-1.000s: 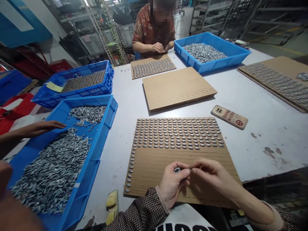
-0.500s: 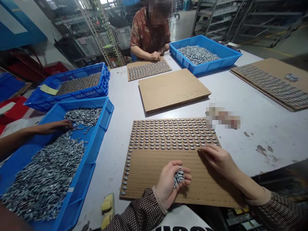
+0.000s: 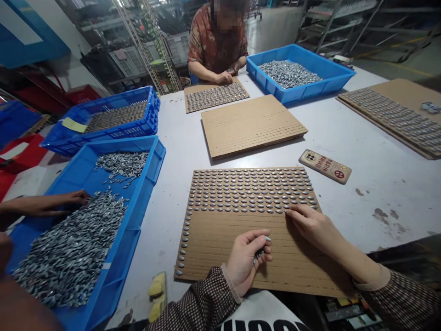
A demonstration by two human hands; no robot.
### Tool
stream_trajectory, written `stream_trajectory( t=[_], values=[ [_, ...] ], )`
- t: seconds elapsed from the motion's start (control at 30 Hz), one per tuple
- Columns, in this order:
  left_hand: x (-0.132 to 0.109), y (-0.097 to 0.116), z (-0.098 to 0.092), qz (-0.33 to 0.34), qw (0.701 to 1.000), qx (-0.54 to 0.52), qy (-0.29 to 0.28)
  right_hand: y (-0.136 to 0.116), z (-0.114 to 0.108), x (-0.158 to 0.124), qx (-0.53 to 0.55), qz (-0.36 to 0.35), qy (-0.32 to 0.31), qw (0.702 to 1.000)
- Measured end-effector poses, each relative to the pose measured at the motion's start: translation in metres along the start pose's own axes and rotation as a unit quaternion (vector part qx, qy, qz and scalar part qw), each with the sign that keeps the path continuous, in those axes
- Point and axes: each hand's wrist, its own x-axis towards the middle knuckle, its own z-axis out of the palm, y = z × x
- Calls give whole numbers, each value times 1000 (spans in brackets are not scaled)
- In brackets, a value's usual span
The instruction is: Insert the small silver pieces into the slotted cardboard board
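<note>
A slotted cardboard board (image 3: pixel 220 250) lies in front of me, its upper half filled with rows of small oval metal pieces (image 3: pixel 251 188). My left hand (image 3: pixel 246 258) rests on the board's bare lower part, fingers curled round a small bunch of these metal pieces. My right hand (image 3: pixel 310 223) reaches to the end of the lowest filled row, fingertips pinched at the slot; whether a piece is between them is hidden.
A blue bin (image 3: pixel 136 216) of loose metal pieces stands at my left, with another person's hand (image 3: pixel 74 198) in it. A phone (image 3: pixel 325 166), an empty board (image 3: pixel 251 124), more bins and boards, and a seated person (image 3: pixel 217 41) lie beyond.
My hands were together over the board; the right one moved up to the lowest filled row. My left hand opened briefly, then closed on its pieces. The other person's hand shifted inside the bin.
</note>
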Motion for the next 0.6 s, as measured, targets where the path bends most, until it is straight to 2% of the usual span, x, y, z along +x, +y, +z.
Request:
stream_trajectory(
  t=[0.13,0.2,0.3,0.4,0.5,0.6],
  values=[
    [-1,-2,-2,14,1000,-7,0,-13,-11,3,12,21,30,999],
    [-1,-4,-4,19,1000,-3,-4,-29,-22,4,73,31,56,995],
    [0,-5,-4,27,999,12,-18,-59,-37,3,212,-10,38,976],
    [1,-7,-2,21,999,30,-38,-81,-42,1,267,-34,45,962],
    [1,-8,4,-2,998,47,-41,-87,-39,-2,289,-20,64,955],
    [1,-6,11,-28,997,57,-42,-84,-39,-7,292,-15,66,954]
  ],
)
